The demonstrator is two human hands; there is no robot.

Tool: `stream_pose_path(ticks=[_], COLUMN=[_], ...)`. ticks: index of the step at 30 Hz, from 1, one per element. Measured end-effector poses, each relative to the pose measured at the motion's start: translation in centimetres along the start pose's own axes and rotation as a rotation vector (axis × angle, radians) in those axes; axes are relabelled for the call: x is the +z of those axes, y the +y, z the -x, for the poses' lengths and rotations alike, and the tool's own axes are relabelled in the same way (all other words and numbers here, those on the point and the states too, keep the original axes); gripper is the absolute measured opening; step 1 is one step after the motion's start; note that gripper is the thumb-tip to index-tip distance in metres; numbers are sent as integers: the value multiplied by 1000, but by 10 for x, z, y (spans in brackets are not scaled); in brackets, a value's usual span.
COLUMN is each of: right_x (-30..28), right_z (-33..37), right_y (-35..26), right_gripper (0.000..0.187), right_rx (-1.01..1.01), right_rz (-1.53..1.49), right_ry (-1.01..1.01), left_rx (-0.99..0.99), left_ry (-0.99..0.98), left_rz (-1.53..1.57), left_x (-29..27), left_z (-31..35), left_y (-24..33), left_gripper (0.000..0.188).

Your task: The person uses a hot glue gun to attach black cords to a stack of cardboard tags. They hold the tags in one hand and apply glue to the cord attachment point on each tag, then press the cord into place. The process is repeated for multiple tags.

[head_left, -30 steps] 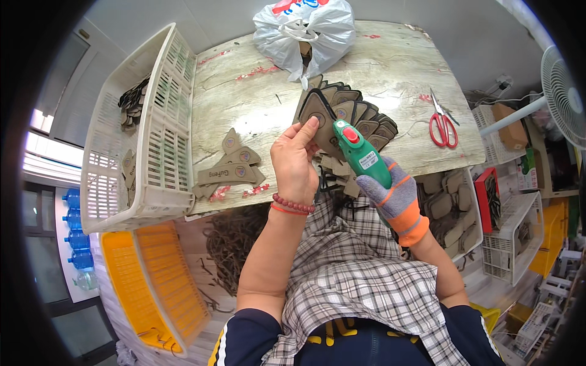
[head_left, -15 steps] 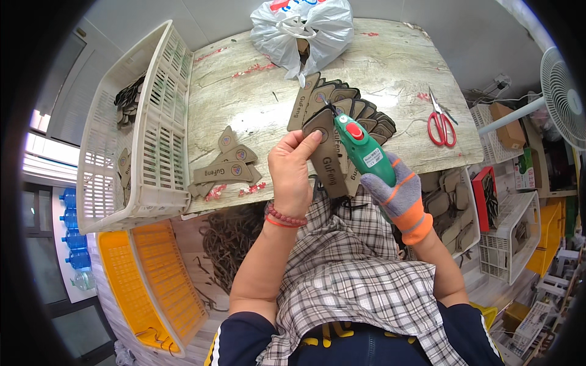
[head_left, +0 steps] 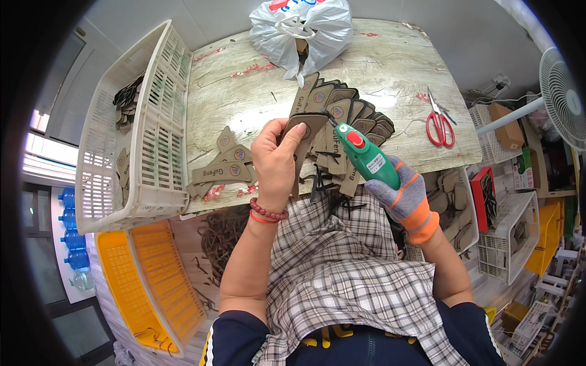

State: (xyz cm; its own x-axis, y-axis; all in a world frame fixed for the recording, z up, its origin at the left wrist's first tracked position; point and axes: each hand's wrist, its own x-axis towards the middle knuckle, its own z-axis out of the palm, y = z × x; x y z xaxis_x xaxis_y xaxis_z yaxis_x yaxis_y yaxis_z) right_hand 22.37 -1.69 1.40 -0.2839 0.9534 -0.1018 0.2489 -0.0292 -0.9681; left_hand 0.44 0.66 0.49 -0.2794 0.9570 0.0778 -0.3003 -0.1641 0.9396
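Between the thumb and fingers of my bare left hand point(head_left: 274, 155) is a khaki fabric piece point(head_left: 314, 128) with a dark edge and a printed round mark. My right hand point(head_left: 400, 198), in a grey and orange glove, grips a green electric cutter point(head_left: 369, 160) with a red button. Its narrow tip is close to the right end of the piece's dark edge; whether they touch I cannot tell. Beyond the hands, similar dark-edged pieces point(head_left: 343, 96) lie fanned in an overlapping pile. Several more khaki pieces point(head_left: 220, 172) lie left of my left hand.
A white plastic crate point(head_left: 166, 122) stands on the table's left point(head_left: 226, 85). At the back sits a tied white plastic bag point(head_left: 329, 36). Red-handled scissors point(head_left: 441, 125) lie right, near a white fan point(head_left: 558, 91). Below are a yellow crate point(head_left: 165, 268) and tangled dark strips point(head_left: 226, 241).
My left hand has shifted left and turned the held piece, so its dark edge now lies across near the cutter tip. The cutter has moved slightly right and toward me.
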Motion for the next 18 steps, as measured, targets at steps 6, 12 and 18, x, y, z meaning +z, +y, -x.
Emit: stream_pose_path(ticks=[6, 12, 18], right_x=[-6, -11, -17], right_z=[1, 1, 0], right_y=[-2, -3, -1], right_gripper=[54, 55, 58], right_rx=[-13, -19, -42], right_rz=[73, 38, 96], right_ry=[-34, -79, -129], left_rx=[45, 80, 106], left_ry=[-60, -137, -274], left_rz=[-189, -366, -454], left_x=[-11, -15, -25], left_z=[-8, -12, -19], left_y=[4, 20, 26], left_gripper=[9, 11, 11])
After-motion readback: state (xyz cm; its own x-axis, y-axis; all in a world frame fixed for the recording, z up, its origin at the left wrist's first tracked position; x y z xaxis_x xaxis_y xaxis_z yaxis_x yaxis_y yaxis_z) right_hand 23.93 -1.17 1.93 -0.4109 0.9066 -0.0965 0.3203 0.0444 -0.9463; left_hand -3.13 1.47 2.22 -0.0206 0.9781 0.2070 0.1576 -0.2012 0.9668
